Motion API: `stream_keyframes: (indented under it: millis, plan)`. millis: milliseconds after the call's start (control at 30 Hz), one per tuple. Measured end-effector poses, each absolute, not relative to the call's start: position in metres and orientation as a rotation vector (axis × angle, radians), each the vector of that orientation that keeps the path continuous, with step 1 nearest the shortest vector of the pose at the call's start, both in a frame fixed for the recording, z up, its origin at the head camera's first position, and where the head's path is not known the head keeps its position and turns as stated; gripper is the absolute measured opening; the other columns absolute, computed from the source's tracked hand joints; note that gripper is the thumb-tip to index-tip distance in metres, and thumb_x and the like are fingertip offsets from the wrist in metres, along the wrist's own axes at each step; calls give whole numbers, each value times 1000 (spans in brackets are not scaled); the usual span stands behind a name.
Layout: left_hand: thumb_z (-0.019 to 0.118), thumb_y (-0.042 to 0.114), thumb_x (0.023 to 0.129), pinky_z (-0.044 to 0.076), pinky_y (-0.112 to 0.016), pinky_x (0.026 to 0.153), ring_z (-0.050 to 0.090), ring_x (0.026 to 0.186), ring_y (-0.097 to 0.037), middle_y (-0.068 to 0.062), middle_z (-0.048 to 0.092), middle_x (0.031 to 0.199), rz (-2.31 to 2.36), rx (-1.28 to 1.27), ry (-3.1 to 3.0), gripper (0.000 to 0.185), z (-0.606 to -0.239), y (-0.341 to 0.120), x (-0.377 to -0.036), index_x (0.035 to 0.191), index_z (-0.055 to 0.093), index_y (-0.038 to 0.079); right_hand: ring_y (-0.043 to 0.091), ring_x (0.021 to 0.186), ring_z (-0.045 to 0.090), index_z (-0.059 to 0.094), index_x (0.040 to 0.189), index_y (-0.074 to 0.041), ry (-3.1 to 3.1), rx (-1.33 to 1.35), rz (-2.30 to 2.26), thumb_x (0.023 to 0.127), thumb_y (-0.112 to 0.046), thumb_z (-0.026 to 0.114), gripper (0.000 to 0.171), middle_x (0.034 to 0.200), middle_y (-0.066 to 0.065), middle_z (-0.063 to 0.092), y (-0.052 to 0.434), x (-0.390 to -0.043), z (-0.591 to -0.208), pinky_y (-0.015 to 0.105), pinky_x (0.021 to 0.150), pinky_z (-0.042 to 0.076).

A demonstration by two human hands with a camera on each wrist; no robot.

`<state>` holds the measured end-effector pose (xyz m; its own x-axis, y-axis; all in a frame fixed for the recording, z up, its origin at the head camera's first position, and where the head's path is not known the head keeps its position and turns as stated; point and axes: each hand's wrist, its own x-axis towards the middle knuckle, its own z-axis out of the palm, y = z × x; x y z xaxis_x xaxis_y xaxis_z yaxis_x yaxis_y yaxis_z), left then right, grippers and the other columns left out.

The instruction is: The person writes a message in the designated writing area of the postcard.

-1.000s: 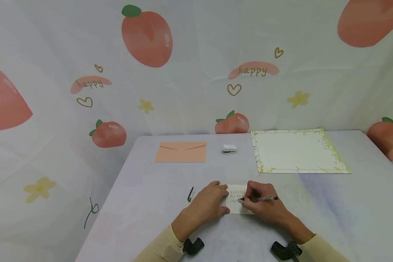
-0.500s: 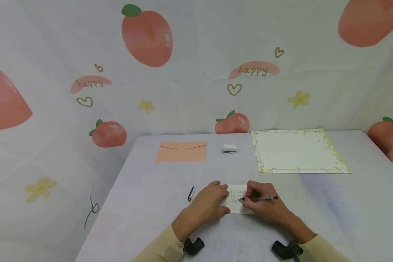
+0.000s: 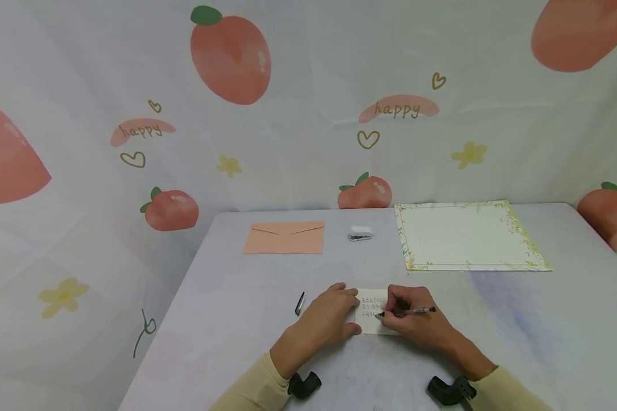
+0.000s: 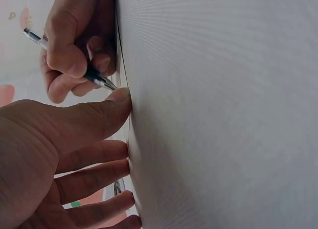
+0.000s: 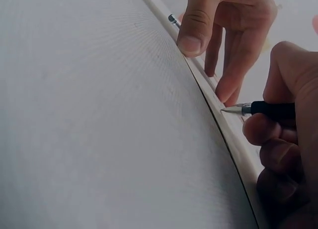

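Head view: pen (image 3: 408, 311) tip (barely) shifted.

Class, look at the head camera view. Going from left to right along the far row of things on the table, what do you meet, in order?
Peach envelope → small white stapler → large sheet of floral-bordered paper.

Pen tip: I see my right hand (image 3: 416, 322) has walked the pen (image 3: 408, 311) slightly rightward along the third written line.
Card (image 3: 372, 313): that line has more writing.
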<state>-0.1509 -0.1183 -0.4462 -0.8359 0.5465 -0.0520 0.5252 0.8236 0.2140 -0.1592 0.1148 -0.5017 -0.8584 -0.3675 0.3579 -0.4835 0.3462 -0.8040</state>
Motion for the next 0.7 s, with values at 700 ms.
stream_keyframes:
  millis: [700]
  plan:
    - [94,31,89,54,-36,117,62,144,-28,-5,72,147,282,865,2897,49,-446,-118,-150,130,80,10,0,65,54,61,78,-21,-2440,774,1563,77,11,75,35,70,-15,59,115,-160,-502,20,53,41]
